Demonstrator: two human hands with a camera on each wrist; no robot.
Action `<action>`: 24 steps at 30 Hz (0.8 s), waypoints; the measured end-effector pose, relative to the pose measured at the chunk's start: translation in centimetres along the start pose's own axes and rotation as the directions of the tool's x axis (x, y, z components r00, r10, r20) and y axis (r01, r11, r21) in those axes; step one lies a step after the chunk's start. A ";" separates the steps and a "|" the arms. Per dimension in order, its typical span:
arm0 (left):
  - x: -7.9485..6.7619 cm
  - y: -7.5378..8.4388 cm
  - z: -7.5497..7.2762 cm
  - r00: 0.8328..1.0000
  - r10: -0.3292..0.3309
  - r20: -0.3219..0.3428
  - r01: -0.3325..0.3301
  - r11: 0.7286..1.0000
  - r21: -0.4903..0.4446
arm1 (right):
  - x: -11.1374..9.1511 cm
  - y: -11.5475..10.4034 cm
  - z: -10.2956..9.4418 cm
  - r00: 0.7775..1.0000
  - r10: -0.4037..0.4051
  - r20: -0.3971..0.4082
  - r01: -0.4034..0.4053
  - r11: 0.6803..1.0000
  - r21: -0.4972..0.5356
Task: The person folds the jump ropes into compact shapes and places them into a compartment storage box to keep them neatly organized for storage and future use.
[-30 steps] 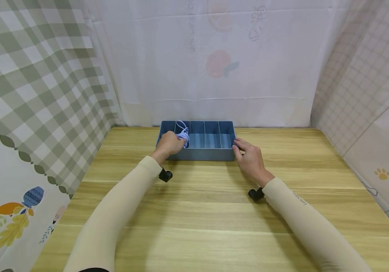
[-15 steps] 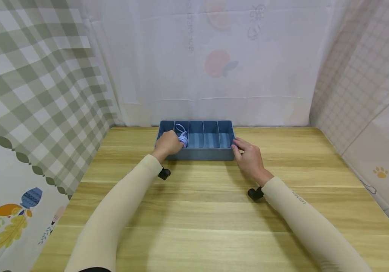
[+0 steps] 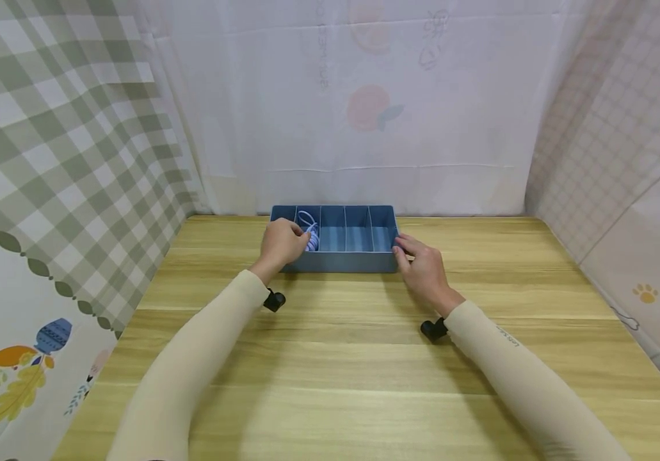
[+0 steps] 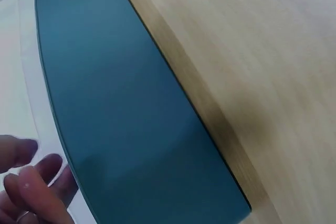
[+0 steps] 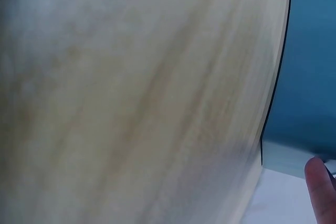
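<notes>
A blue-grey divided storage box (image 3: pixel 338 262) stands at the far side of the table in the head view. In its second compartment from the left lies a coiled light purple cord (image 3: pixel 312 240), with a loop rising at the back. My left hand (image 3: pixel 283 243) is over the box's left end, beside the cord. In the left wrist view its fingers (image 4: pixel 44 195) are loosely bent, thumb apart, with nothing visible between them. My right hand (image 3: pixel 424 267) holds the box's right front corner. One of its fingertips (image 5: pixel 316 174) touches the end wall in the right wrist view.
The wooden table (image 3: pixel 330 358) extends in front of the box and to both sides. A white printed curtain (image 3: pixel 364 153) hangs close behind the box. Checked cloth (image 3: pixel 76 115) borders the left, and patterned cloth (image 3: pixel 623 211) the right.
My left hand has let go of the cord and lifted slightly to the left. The cord stays in its compartment. My right hand has kept its place at the box's corner.
</notes>
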State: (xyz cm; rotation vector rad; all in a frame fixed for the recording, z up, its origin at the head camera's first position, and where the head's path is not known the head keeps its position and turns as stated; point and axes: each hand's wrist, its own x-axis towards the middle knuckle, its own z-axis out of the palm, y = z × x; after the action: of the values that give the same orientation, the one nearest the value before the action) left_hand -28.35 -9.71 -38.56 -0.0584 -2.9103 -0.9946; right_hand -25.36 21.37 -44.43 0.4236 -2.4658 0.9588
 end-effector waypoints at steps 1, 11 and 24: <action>-0.1 -0.1 -0.1 1.000 0.004 -0.024 -0.004 1.000 -0.015 | 0.0 0.0 -0.1 1.000 0.003 0.003 -0.003 1.000 -0.003; -1.9 -1.5 -1.1 0.989 0.059 -0.135 -0.065 0.997 -0.042 | 0.1 0.2 -1.0 0.999 0.018 0.036 -0.017 1.000 -0.024; -3.7 -5.3 -3.1 0.920 0.244 -0.308 -0.213 0.968 0.131 | -0.3 1.0 -3.8 0.996 -0.003 0.089 0.017 0.986 -0.166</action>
State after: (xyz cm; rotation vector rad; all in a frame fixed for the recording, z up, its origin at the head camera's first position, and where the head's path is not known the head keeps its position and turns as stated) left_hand -24.85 -15.83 -39.60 -0.2060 -2.5744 -0.7462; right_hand -24.36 24.71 -42.68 0.4297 -2.5964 0.7367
